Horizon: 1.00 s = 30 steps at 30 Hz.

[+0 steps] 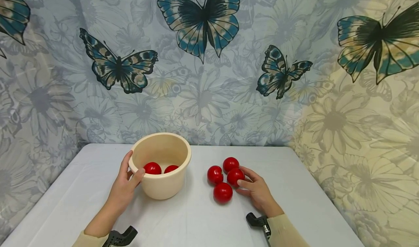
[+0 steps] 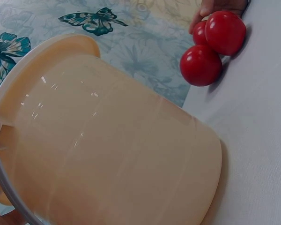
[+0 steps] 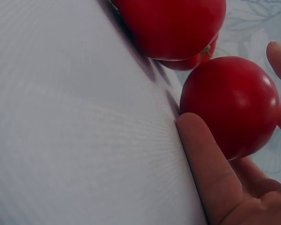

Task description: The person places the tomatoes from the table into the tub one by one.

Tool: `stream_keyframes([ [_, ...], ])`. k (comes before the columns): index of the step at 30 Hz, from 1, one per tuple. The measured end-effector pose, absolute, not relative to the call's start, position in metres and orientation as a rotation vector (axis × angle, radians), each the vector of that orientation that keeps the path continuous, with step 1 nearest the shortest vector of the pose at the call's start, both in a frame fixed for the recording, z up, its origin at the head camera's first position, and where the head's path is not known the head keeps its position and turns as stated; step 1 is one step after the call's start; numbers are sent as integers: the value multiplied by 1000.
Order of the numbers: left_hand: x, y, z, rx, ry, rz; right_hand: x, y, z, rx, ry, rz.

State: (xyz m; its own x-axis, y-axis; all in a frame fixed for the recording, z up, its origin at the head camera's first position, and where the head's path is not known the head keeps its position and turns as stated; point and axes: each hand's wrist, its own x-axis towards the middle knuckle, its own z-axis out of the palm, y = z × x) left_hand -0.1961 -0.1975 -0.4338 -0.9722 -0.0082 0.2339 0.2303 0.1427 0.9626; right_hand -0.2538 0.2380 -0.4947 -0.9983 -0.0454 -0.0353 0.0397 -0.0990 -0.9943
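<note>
In the head view my left hand (image 1: 124, 188) grips the rim of a cream bucket (image 1: 163, 187), thumb over the near edge. Inside the bucket lie two red tomatoes, one on the left (image 1: 152, 168) and one on the right (image 1: 171, 168). My right hand (image 1: 258, 194) is around a red tomato (image 1: 235, 177) at the right of a cluster. The right wrist view has the fingers (image 3: 208, 168) beside that tomato (image 3: 229, 108), low against the table, with a gap between it and the upper-right digit. The bucket's side (image 2: 117, 140) fills much of the left wrist view.
Close beside the right hand's tomato are several more on the white table (image 1: 190, 228): one behind (image 1: 230, 165), one at left (image 1: 215, 175) and one in front (image 1: 223, 193). A butterfly-patterned cloth (image 1: 203, 105) hangs behind the table.
</note>
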Motion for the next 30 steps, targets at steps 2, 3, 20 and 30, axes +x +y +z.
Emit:
stream_keyframes([
  [2, -196, -198, -434, -216, -2233, -1927, -254, 238, -494, -5, 2078, -2278],
  [3, -196, -198, -434, -213, -2237, -1923, -254, 238, -494, -4, 2083, -2275],
  [20, -197, -198, -434, -209, -2241, -1932, -256, 231, -498, 8, 2139, -2254],
  [30, -197, -198, -435, -198, -2249, -1911, -258, 230, -501, 18, 2173, -2235],
])
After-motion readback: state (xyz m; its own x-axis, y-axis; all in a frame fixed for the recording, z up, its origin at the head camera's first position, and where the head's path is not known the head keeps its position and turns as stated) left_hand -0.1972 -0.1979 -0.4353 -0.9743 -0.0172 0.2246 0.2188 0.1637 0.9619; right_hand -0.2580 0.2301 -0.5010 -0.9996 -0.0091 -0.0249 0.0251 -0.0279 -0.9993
